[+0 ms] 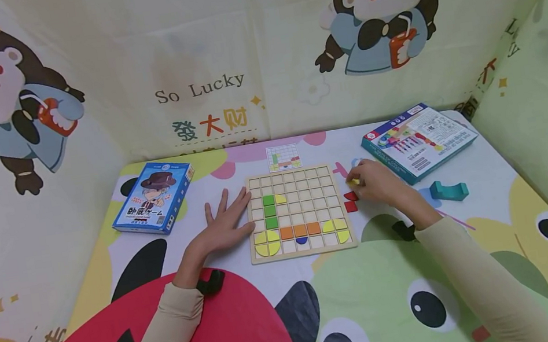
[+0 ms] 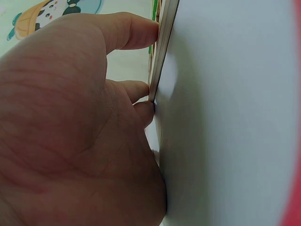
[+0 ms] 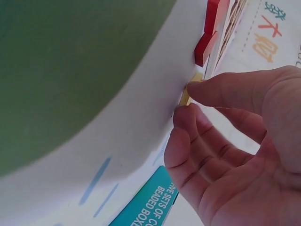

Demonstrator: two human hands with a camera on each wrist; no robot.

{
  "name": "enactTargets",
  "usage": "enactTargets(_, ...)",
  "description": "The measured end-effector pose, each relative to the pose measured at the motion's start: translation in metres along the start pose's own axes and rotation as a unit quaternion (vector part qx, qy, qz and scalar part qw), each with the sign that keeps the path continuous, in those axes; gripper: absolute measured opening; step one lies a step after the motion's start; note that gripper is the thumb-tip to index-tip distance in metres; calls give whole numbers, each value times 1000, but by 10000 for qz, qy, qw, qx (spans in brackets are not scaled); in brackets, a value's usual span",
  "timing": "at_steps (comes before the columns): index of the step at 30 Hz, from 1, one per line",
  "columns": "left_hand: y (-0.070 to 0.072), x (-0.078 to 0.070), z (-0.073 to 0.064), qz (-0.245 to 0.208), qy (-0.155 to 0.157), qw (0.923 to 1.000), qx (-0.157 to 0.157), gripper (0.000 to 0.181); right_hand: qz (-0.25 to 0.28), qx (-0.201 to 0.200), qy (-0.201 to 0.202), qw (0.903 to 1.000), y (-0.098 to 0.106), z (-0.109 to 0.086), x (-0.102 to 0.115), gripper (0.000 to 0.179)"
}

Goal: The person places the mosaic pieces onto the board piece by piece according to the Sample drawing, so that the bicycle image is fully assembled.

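Note:
A wooden grid board [image 1: 304, 254] lies flat on the table. My left hand [image 1: 221, 225] rests along its left side with fingers spread; in the left wrist view the thumb [image 2: 138, 32] touches the board's edge. To the right of the board, my right hand [image 1: 375, 177] pinches a small yellow piece [image 3: 185, 98] between thumb and fingers, close to the tabletop. Two red pieces [image 1: 351, 207] lie beside the board, near that hand. In the grid sit green squares [image 1: 270, 211], orange squares [image 1: 300, 230], a blue half-round piece [image 1: 302, 240] and several yellow rounded pieces [image 1: 266, 243].
A printed pattern card [image 1: 284, 158] lies behind the board. On the far left is a blue game box [image 1: 154, 199]; a teal-edged box [image 1: 419, 142] occupies the back right. A curved teal block [image 1: 449, 191] stands near the right forearm. Patterned cloth covers the table.

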State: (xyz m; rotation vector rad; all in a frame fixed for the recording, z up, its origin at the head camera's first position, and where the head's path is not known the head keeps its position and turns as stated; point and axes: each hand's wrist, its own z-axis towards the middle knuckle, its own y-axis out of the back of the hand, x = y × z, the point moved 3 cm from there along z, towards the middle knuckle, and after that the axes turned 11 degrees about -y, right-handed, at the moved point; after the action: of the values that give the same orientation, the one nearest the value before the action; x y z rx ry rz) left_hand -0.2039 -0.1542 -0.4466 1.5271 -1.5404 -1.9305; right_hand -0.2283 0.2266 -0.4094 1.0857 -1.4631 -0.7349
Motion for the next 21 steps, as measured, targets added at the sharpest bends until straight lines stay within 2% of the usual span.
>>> enactTargets(8,0,0,0,-5,8,10000,1,84,89,80,196,9997,0,-3,-2,32)
enactTargets(12,-1,1,0,32,17,10000,-5,84,122,26,147,9998,0,-4,-3,30)
enactTargets(16,-1,2,0,54,20,10000,-9,84,100,-125,-183,9997,1,-3,-3,31)
enactTargets(21,-1,2,0,51,29,10000,-3,85,-19,-161,-761,9970,1,0,-1,41)
